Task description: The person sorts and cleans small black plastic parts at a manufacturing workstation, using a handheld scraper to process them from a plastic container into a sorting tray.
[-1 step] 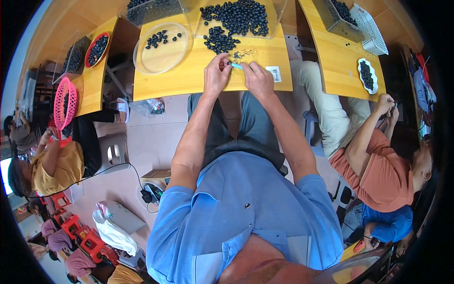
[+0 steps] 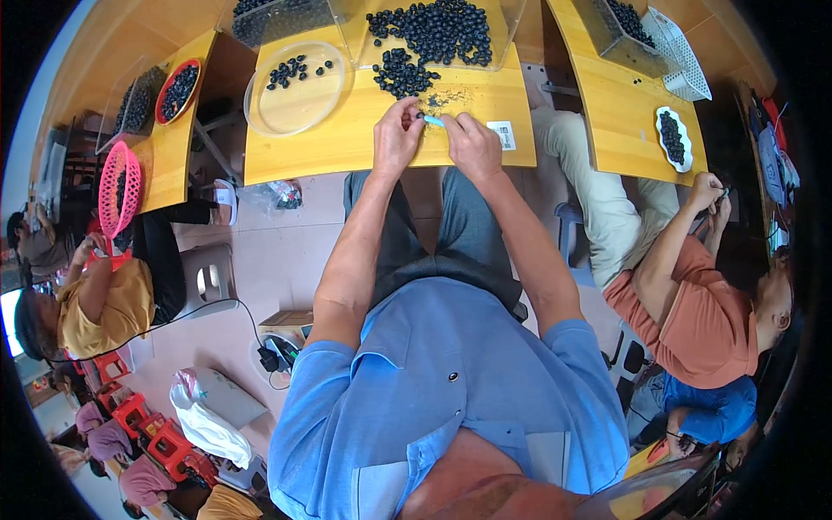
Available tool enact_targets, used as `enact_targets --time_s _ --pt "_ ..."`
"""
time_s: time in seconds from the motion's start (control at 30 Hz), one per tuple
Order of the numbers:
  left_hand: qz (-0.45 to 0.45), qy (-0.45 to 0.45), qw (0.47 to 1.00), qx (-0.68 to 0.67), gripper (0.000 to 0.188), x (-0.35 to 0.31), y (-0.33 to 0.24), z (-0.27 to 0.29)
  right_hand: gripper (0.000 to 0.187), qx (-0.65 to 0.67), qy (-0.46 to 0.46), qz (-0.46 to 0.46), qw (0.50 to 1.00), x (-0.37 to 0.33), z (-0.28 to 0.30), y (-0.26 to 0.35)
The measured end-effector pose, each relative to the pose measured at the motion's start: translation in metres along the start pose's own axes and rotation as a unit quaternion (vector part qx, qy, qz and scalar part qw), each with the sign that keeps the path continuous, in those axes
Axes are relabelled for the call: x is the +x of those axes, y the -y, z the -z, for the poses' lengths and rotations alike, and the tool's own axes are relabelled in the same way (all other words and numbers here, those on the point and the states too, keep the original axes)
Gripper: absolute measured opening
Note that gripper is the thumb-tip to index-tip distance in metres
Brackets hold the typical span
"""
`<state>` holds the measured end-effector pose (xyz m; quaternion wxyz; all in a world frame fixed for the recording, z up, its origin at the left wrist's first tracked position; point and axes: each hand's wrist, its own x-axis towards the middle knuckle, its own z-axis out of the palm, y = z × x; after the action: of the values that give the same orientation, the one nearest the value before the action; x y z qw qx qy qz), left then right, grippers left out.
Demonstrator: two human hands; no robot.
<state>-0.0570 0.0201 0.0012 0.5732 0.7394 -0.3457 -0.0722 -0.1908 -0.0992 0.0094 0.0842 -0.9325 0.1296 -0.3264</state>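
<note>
Over the near part of the yellow table (image 2: 303, 156), my left hand (image 2: 396, 140) pinches a small dark round piece (image 2: 420, 115) between thumb and fingers. My right hand (image 2: 475, 147) is closed on a slim light-blue-handled tool (image 2: 433, 120), its end pointing left at the piece. Whether the tip touches is too small to tell. Just beyond my hands lies a heap of black round pieces (image 2: 403, 76), with dark crumbs (image 2: 446, 97) beside it. A clear round tray (image 2: 254, 113) to the left holds several such pieces. A white card (image 2: 502, 134) lies right of my right hand.
A clear bin (image 2: 511, 39) with many black pieces stands at the back. Co-workers sit at side tables: one in yellow (image 2: 108, 299) on the left, one in orange (image 2: 693, 321) on the right. A pink basket (image 2: 130, 195) and a white dish (image 2: 685, 156) are by them.
</note>
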Motion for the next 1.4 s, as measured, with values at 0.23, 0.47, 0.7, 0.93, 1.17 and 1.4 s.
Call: enact_targets --time_s 0.23,0.47,0.7,0.93,1.17,1.4 --pt "-0.02 0.002 1.0 0.008 0.039 0.0 0.002 0.0 0.026 -0.009 0.004 -0.001 1.0 0.001 -0.001 0.0" --pt "0.013 0.011 1.0 -0.014 0.049 0.0 0.002 0.0 0.026 -0.015 0.01 -0.009 1.0 0.0 -0.002 0.0" --pt "0.023 0.017 0.999 -0.03 0.05 0.001 0.003 -0.001 0.023 -0.019 0.011 -0.017 1.0 0.0 -0.003 -0.001" --pt "0.037 0.006 0.997 -0.064 0.046 0.002 0.009 0.002 0.021 -0.036 0.026 -0.074 0.996 0.002 -0.004 -0.001" --pt "-0.022 -0.03 0.999 -0.021 0.013 -0.001 0.004 0.005 0.021 -0.028 0.009 -0.059 0.998 0.0 -0.007 -0.003" --pt "-0.079 -0.125 0.989 -0.014 0.011 0.012 0.003 0.044 0.022 -0.026 0.004 -0.054 0.998 -0.002 -0.002 -0.001"
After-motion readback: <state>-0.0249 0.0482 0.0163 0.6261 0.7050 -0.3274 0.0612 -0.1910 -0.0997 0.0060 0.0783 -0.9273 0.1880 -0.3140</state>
